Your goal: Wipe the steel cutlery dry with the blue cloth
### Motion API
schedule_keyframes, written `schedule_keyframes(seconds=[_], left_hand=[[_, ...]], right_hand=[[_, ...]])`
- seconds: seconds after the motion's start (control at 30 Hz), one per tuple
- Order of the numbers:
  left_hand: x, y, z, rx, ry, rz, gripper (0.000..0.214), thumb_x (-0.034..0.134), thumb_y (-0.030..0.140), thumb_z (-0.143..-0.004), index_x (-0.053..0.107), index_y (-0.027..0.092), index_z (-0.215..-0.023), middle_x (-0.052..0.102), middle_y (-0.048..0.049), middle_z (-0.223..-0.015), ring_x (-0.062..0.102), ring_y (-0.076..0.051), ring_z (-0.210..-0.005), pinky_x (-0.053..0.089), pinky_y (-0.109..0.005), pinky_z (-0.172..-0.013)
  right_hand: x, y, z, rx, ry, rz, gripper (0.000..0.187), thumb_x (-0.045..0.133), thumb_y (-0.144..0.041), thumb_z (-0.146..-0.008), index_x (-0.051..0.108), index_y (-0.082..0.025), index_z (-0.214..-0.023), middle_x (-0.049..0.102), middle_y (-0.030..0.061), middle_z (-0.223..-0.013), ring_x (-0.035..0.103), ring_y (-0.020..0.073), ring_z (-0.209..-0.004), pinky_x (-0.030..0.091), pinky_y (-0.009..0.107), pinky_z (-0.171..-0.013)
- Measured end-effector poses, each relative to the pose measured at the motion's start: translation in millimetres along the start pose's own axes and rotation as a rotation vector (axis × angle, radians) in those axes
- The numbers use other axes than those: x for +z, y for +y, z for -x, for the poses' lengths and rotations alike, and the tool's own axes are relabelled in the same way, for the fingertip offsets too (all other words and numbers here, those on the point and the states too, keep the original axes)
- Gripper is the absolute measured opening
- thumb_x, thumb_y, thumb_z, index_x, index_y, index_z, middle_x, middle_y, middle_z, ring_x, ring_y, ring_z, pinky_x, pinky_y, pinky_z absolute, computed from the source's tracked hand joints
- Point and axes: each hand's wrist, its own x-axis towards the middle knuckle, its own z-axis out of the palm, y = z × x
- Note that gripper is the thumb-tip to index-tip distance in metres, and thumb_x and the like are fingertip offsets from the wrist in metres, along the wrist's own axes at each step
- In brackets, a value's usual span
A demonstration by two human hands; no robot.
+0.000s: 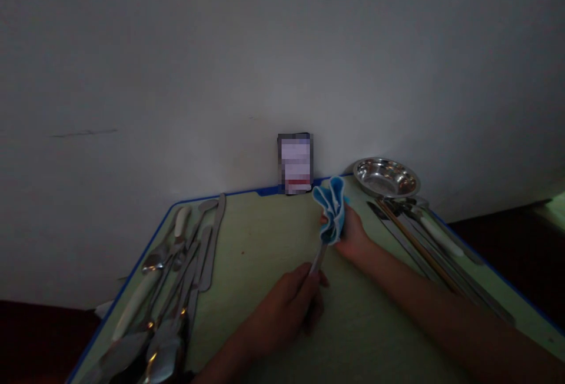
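Observation:
My left hand [293,298] is closed round the lower end of a slim metal utensil [318,260] above the middle of the table. A light blue cloth with white edges [331,210] is bunched round the utensil's far end, so its kind does not show. My right hand [353,234] grips this cloth from behind, its fingers mostly covered by the folds.
Spoons, knives and spatula-like utensils [176,278] lie heaped along the table's left side. On the right are more knives, wooden chopsticks [410,237] and a shiny steel bowl [385,178]. A phone [296,163] leans on the wall behind the blue-edged green table [247,237].

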Motion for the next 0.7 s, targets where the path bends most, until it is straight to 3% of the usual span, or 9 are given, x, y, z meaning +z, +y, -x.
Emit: schedule_keyframes(seconds=[0.1, 0.37, 0.7], left_hand=[[3.8, -3, 1, 0.045, 0.078, 0.001, 0.031, 0.028, 0.039, -0.092, 0.044, 0.017, -0.106, 0.045, 0.0052, -0.064, 0.043, -0.01, -0.056, 0.037, -0.021, -0.057], [6.5, -2, -2, 0.025, 0.118, -0.056, 0.031, 0.03, 0.043, -0.091, 0.047, 0.017, -0.093, 0.047, 0.005, -0.062, 0.046, -0.01, -0.057, 0.038, -0.022, -0.059], [8.6, 2, 0, -0.007, 0.152, -0.107, 0.031, 0.033, 0.04, -0.09, 0.046, 0.016, -0.105, 0.046, 0.0054, -0.06, 0.047, -0.011, -0.056, 0.038, -0.022, -0.056]], right_hand=[[-1, 13, 4, 0.133, 0.009, -0.041, 0.038, 0.039, -0.033, -0.086, 0.047, -0.018, -0.052, 0.047, -0.0042, -0.038, 0.04, 0.0081, -0.033, 0.031, 0.019, -0.035], [-4, 16, 3, 0.235, -0.107, 0.002, 0.034, 0.046, -0.033, -0.082, 0.051, -0.017, -0.054, 0.051, -0.0023, -0.041, 0.045, 0.0091, -0.036, 0.037, 0.019, -0.039], [-2, 11, 5, 0.208, -0.185, 0.061, 0.032, 0.05, -0.038, -0.081, 0.055, -0.017, -0.057, 0.054, -0.0017, -0.044, 0.049, 0.0104, -0.039, 0.04, 0.021, -0.041]])
